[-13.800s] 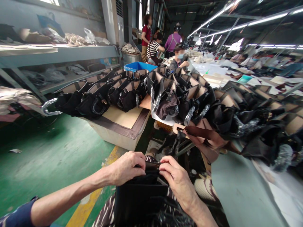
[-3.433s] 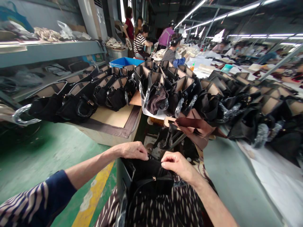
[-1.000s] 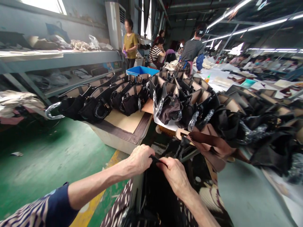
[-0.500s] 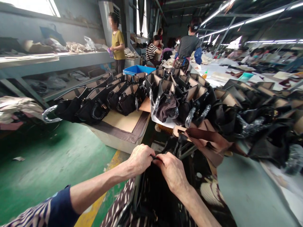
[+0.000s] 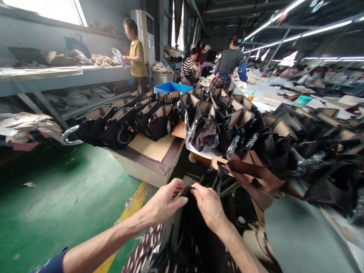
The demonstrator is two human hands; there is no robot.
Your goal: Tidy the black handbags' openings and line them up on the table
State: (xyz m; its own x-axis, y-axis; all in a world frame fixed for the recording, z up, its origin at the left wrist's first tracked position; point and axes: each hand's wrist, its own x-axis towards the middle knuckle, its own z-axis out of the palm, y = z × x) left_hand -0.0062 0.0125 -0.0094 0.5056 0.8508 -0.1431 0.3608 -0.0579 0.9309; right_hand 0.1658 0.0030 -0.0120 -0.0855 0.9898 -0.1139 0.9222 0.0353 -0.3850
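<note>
Black fabric (image 5: 196,223) hangs down over the lap, its top edge pinched in the fingers of my right hand (image 5: 209,204). Just to the left, my left hand (image 5: 167,199) has its thumb and fingers apart beside that edge, with nothing visibly gripped. Beyond the hands, a brown fabric piece (image 5: 256,174) with a tan-edged end lies at the table's near edge. Rows of black bags (image 5: 239,125) with tan linings and plastic-wrapped handles stand across the back. Below the hands, the lower part of the black fabric is dark and hard to make out.
A pale bin (image 5: 139,167) with a board on top stands at the left front of the bags. Behind them is a blue crate (image 5: 172,88). A grey-green tabletop (image 5: 295,227) extends at right. Several people work farther back, one in a yellow top (image 5: 137,53) at left.
My left hand has let go of the black fabric's edge and opened. My right hand still pinches it. The view has shifted slightly, and the person in yellow has turned a little.
</note>
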